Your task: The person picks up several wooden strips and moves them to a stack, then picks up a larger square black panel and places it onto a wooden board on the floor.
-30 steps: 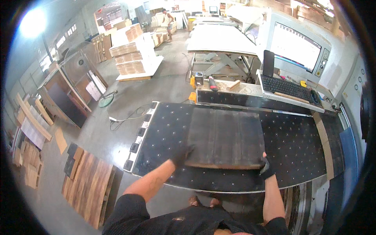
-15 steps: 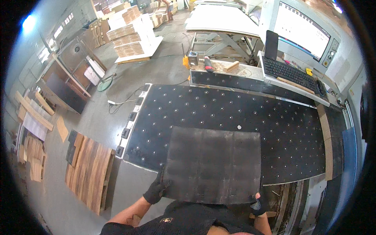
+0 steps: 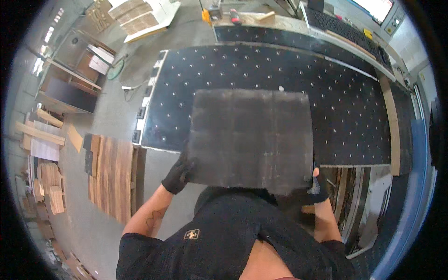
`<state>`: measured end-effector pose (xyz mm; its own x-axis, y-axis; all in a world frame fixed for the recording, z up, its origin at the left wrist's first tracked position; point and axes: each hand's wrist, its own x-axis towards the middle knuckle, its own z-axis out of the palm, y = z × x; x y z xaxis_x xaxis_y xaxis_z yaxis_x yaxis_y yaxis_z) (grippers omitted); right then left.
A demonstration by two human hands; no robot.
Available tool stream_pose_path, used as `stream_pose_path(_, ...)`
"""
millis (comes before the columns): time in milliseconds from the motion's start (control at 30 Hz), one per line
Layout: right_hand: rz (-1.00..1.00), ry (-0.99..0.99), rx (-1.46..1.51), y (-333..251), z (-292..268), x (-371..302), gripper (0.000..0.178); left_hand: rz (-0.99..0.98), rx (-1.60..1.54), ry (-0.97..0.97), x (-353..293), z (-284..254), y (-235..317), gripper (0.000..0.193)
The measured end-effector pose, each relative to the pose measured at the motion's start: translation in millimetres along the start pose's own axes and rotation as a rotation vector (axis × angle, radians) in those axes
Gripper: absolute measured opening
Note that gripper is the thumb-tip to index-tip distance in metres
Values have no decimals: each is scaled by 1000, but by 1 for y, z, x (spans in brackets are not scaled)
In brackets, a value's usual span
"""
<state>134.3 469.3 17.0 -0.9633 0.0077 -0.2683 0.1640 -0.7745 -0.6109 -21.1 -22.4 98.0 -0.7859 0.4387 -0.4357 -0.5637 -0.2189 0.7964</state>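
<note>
Over the counter's [image 3: 354, 116] front edge, left hand [image 3: 176, 177] and right hand [image 3: 318, 187] pinch a board [image 3: 252, 135]; carrying apparently calls for level support.

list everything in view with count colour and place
Dark panel: 1, dark grey, between both hands
Studded table: 1, black, beyond and beside the panel
Edge blocks: several, black, along the table's left edge
Plank-patterned boards: one stack, brown, left
Wood offcuts: several, tan, far left
Piled sheets: one stack, brown, upper left
Round base: 1, green, upper left
Hand tool: 1, red and black, top centre
Wood block: 1, tan, right of the hand tool
Keyboard: 1, black, upper right
Screen: 1, mostly white, top right, cut off
Shirt: 1, black, bottom centre
Left hand: 1, black glove, at the panel's lower left
Right hand: 1, dark glove, at the panel's lower right
</note>
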Motion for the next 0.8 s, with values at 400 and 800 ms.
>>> stream_pose_path(400,-46,71,-171,36,47,2,64,-16,-82,53,-3,-34,1,84)
stream_pose_path(800,-110,148,-87,102,65,20,47,11,48,45,-26,-100,26,86)
